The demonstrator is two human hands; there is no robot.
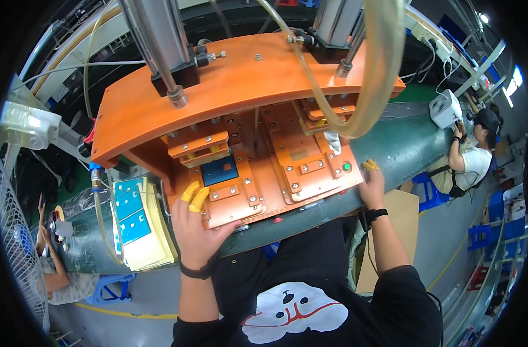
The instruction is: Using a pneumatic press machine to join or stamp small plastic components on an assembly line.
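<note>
An orange press [241,63] stands in front of me, with two fixture plates on its base. A dark blue sheet [219,172] with small cutouts lies on the left fixture plate [235,208], partly under the raised orange upper block [199,143]. My left hand [199,231] rests at that plate's front left corner, fingers stretched and thumb along the front edge, holding nothing. Beside the right end of the base is my right hand [372,186], its fingers apart near a green button [346,166]. Yellow covers sit on some fingertips of both hands. The right fixture plate [301,168] carries no blue sheet.
Left of the press lies a stack of cream sheets [154,231] with blue pieces on top. Air hoses [385,69] loop over the press. Another person [469,156] sits at the far right by a white device [446,109]; another person's arm [54,260] shows at left.
</note>
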